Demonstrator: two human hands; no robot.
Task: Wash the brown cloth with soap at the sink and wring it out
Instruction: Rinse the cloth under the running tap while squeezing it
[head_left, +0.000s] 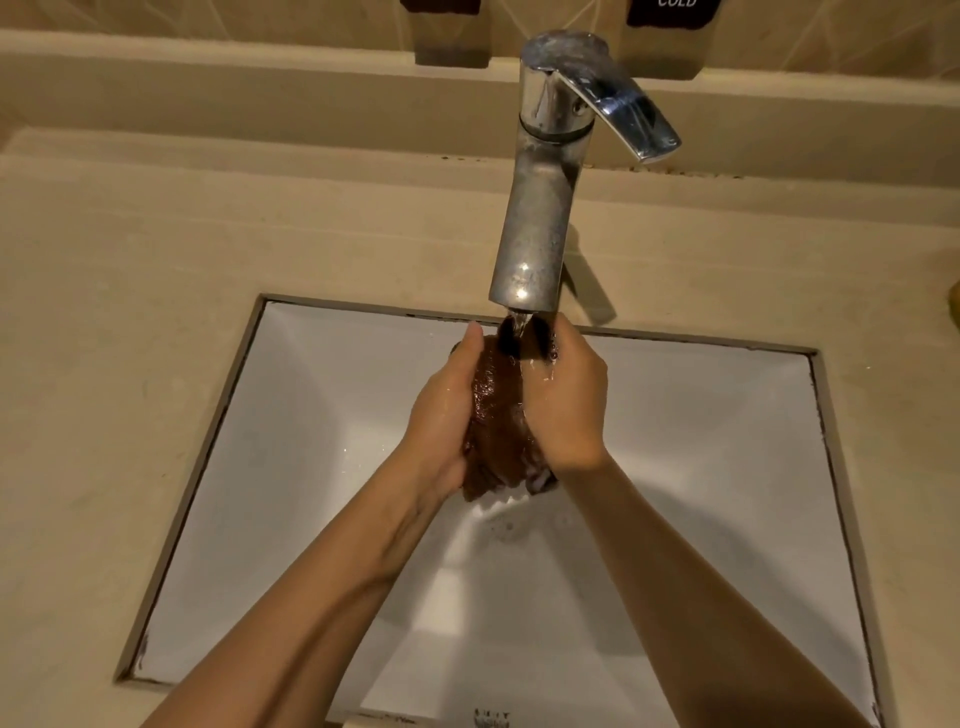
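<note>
Cloth: the wet, dark brown bunched cloth (496, 415) is pressed between both hands, over the middle of the basin and under the spout.
Left hand: the left hand (441, 415) cups the cloth's left side, thumb pointing up towards the spout, its grip closed around the fabric.
Right hand: the right hand (566, 405) wraps the cloth's right side, its grip clamped on the fabric, fingers curled over the top edge.
Tap: the tall chrome single-lever tap (540, 208) stands on the beige stone surface (130, 260) behind the basin, with its lever swung to the right.
Water: a thin stream of water (519, 325) falls from the spout onto the top of the cloth, between the two thumbs.
Sink: the white rectangular undermount sink (727, 467) is set into the surface; foamy water lies near its centre, below the cloth.
Suds: a little pale lather clings to the cloth's lower right end.
</note>
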